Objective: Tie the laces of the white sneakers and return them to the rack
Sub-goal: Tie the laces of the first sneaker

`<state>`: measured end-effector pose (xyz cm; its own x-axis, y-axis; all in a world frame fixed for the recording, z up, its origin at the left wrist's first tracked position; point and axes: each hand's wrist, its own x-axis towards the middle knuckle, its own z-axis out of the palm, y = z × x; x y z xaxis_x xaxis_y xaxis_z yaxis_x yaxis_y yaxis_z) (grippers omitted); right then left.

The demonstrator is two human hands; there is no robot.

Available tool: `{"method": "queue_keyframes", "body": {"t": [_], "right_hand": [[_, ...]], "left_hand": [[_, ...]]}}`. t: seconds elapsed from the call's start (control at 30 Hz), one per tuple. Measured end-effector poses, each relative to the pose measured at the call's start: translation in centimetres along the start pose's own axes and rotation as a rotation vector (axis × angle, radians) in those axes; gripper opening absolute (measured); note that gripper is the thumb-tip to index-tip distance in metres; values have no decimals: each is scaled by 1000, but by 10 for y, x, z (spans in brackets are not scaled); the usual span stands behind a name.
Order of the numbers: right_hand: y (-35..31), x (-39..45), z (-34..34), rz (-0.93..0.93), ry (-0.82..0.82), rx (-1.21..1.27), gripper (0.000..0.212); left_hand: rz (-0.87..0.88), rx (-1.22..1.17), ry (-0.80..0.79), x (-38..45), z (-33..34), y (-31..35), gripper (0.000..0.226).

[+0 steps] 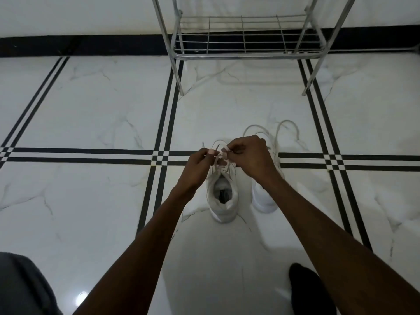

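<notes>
Two white sneakers stand side by side on the marble floor, heels toward me. Over the left sneaker (223, 201), my left hand (197, 165) and my right hand (248, 154) each pinch part of its white laces (220, 158), which cross in loops between my fingers. The right sneaker (264, 198) is partly hidden under my right forearm. Its loose laces (287, 129) lie sprawled on the floor beyond its toe.
A metal wire shoe rack (247, 45) stands against the wall straight ahead, its lowest shelf bare. The floor is white marble with black inlay lines (163, 123). My grey-clad knee (20, 285) is at bottom left, a dark foot (306, 289) at bottom right.
</notes>
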<state>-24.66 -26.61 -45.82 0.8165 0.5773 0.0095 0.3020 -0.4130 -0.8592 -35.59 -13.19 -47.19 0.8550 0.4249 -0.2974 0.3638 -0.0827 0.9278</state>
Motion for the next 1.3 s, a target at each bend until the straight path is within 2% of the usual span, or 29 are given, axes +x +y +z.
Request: {"method": "queue_keyframes", "body": {"t": [0.1,0.17,0.23,0.33,0.4,0.43,0.47,0.53,0.6,0.67,0.73,0.83,0.93,1.03,1.1,1.2,1.3], "right_hand": [[0,-3,0,157,9,300,15],[-4,-7,-2,233,-7,490,18],[-6,-8,-3,305,-12,627,23],[-2,-3,-5,429,15,700,31],[3,2,-6,485,72,622,28],[8,4,-8,474,113,487,21],[15,5,-9,435,154,250,15],[28,2,-12,342,178,-227,15],[39,-4,-11,243,151,-413,15],[43,-9,-8,164,150,-430,36],[41,-11,-7,81,158,-381,51],[43,-12,0,-65,-54,-417,35],[37,-19,9,12,-240,-437,18],[34,-18,13,1,-211,-405,14],[29,-17,14,-28,-181,-391,17],[27,-19,13,14,-193,-453,15],[31,-25,9,82,-165,-646,17]], "left_hand": [[54,186,16,2,-6,-4,44],[94,415,119,8,-15,-14,48],[87,618,235,8,-22,-17,35],[96,561,346,0,-35,-7,30],[94,335,385,-4,-46,-4,38],[84,246,403,-5,-52,-6,40],[64,239,424,-5,-57,-10,40],[-37,405,467,-4,-67,-25,42],[-202,599,460,-6,-72,-42,43],[-308,663,434,-9,-68,-56,42],[-199,640,427,-10,-57,-60,39],[86,629,229,-4,-28,-60,40],[121,577,78,0,-2,-55,33],[75,523,171,-2,5,-51,14],[68,567,203,-3,6,-50,10],[123,813,223,-8,4,-48,24],[228,1104,290,-11,-14,-51,44]]}}
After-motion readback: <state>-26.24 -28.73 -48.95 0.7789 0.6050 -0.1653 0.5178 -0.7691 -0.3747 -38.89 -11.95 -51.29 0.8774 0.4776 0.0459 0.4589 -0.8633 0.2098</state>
